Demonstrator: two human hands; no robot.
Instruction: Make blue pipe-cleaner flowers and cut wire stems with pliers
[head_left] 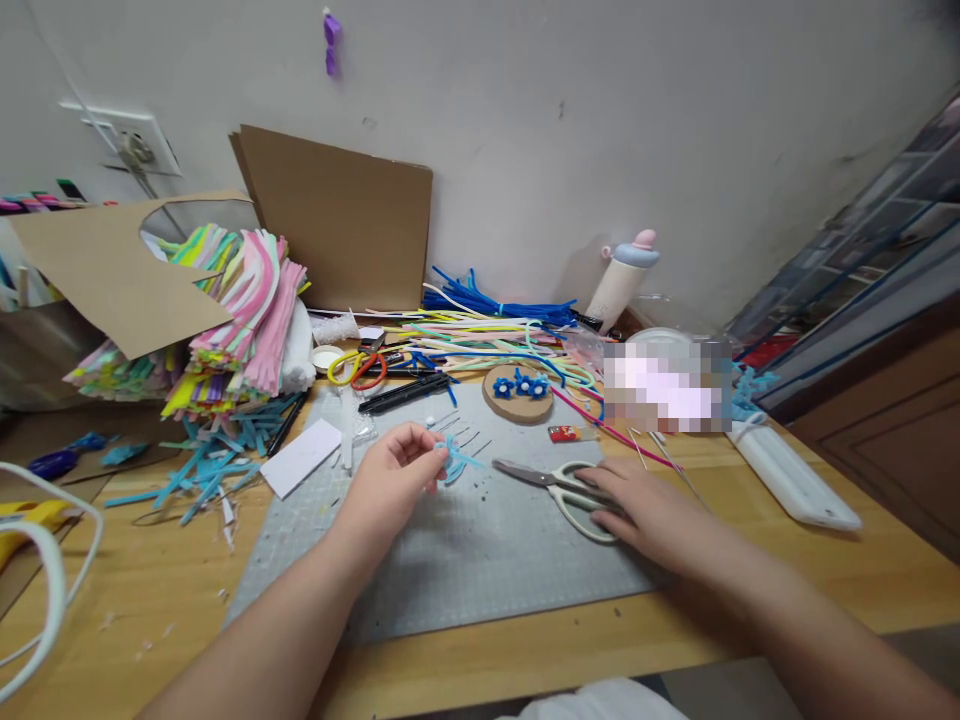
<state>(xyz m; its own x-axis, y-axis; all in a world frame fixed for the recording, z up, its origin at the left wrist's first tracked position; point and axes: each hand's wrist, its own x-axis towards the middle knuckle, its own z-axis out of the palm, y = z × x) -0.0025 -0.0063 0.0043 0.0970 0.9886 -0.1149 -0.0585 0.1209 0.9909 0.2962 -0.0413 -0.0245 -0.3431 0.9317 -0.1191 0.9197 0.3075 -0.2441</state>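
Observation:
My left hand [401,465] is closed in a pinch around a small light blue pipe cleaner piece [454,460], bent into loops with a strand pointing right. My right hand [637,505] has its fingers on the pale handles of a pair of scissors [551,480]. The scissors lie on the grey cutting mat [420,590], blades toward my left hand. Several thin wires [471,437] rest just behind the light blue piece. Beyond them, dark blue flowers with white centres [525,384] sit on a round cardboard disc [517,405].
Bundled pastel pipe cleaners [240,310] and cut light blue pieces [202,470] are at the left. Loose pipe cleaners [480,340] spread along the back. A red lighter [562,433] lies behind the scissors. A bottle [622,280] and a white device [795,475] stand and lie rightward.

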